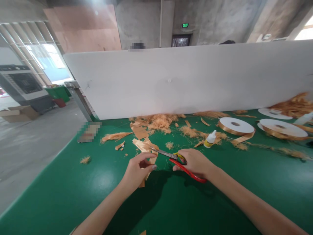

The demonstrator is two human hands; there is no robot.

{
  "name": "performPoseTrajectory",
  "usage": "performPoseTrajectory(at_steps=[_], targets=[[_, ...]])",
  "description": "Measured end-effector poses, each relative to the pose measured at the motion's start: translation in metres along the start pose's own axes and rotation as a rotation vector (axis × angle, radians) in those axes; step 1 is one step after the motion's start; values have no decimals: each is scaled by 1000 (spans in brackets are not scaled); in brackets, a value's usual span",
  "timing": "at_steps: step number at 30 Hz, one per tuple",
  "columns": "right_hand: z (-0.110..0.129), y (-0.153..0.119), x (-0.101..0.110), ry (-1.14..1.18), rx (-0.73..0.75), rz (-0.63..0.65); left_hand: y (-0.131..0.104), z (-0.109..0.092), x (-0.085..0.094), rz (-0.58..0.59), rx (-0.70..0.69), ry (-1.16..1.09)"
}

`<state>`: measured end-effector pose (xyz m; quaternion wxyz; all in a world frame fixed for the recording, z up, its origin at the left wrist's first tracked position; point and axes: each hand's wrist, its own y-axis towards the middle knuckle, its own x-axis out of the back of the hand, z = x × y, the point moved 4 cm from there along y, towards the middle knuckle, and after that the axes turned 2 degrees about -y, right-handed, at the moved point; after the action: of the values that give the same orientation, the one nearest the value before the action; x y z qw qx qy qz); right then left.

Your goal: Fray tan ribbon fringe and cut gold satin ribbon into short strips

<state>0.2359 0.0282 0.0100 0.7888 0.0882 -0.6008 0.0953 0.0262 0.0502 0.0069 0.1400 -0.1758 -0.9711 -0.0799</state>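
Red and yellow scissors (188, 171) are held in my right hand (194, 161), their blades pointing left toward my left hand. Between the thumb and fingers of my left hand (138, 169) is a tan ribbon strip (153, 159), and the blade tips lie at its upper part. Just beyond my left hand is a pale folded ribbon piece (140, 145). Another tan piece (141, 183) shows below the fingers. A small white bottle with a yellow label (209, 139) stands beyond my right hand.
The green table (73, 192) bears shredded fibre (160, 122), ribbon scraps (139, 130) and ribbon rolls (236, 125) at the right. A white panel (171, 81) rises along the far edge. More fibre (297, 106) lies at the far right.
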Motion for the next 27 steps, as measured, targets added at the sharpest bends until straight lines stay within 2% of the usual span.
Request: performPoseTrajectory(at_steps=[7, 11, 21, 27], targets=[[-2, -2, 1, -8, -12, 19, -1, -3, -1, -4, 17, -33], [-3, -2, 2, -23, -16, 17, -2, -3, 0, -16, -22, -46], [-1, -1, 4, -60, 3, 3, -1, -4, 2, -4, -66, 57], [-2, -2, 4, -72, 4, 16, 0, -1, 3, -41, -60, 59]])
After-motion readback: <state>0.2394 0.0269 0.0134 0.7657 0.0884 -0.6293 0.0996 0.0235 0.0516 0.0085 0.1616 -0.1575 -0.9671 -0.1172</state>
